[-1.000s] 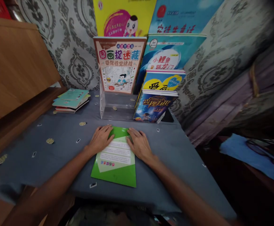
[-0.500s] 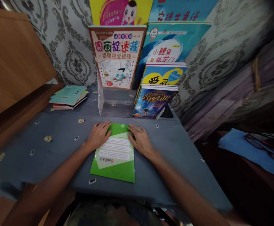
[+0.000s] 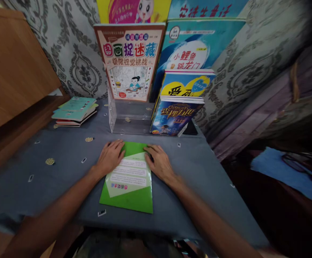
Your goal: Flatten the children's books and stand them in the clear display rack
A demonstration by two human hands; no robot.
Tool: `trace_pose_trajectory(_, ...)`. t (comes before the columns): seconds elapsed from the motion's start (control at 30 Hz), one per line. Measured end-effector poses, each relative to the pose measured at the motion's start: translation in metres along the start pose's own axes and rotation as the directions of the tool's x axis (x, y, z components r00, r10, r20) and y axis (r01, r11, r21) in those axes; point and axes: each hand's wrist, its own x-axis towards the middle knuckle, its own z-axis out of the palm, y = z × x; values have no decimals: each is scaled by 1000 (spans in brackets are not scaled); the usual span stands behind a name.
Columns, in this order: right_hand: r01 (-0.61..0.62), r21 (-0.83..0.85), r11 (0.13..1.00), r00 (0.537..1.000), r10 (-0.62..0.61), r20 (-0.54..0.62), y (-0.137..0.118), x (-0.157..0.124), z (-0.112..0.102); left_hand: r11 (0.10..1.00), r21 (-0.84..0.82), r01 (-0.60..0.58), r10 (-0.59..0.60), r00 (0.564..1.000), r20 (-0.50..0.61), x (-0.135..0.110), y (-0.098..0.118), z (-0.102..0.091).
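Note:
A thin green book (image 3: 129, 182) with a white text panel lies flat on the grey cloth-covered table (image 3: 64, 157), its back cover up. My left hand (image 3: 109, 157) rests on its upper left corner with the fingers stretched out flat. My right hand (image 3: 158, 163) lies on the upper right edge, fingers also flat and slightly apart. Neither hand grips the book. Just beyond the book stands a clear acrylic stand (image 3: 127, 116).
Picture books lean upright behind the stand: a beige one (image 3: 129, 61), a teal one (image 3: 190, 50), a yellow-blue one (image 3: 186, 84) and a dark blue one (image 3: 173, 116). A stack of thin teal books (image 3: 74, 111) lies far left. A wooden panel (image 3: 16, 68) borders the left.
The view has shifted a little; both hands stay flat on the green book, which has barely moved.

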Motion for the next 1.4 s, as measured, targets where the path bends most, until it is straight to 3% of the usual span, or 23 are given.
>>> trace_pose_trajectory(0.37, 38, 73, 997, 996, -43, 77, 9, 0, 5, 992, 115, 47, -45, 999, -20, 25, -6, -4)
trace_pose_trajectory(0.7, 21, 76, 997, 999, -25, 48, 11, 3, 3, 985, 168, 32, -24, 999, -44, 35, -10, 3)
trace_pose_trajectory(0.9, 7, 106, 994, 998, -13, 58, 14, 4, 3, 991, 65, -120, 121, 992, -20, 41, -10, 5)
trace_pose_trajectory(1.2, -20, 253, 967, 1000, 14, 24, 18, 5, 3, 959, -61, -278, 281, 959, 39, 67, 24, 12)
trace_pose_trajectory(1.4, -52, 432, 901, 997, 70, -26, 23, 9, 4, 952, -60, -300, 303, 952, 49, 77, 41, 17)
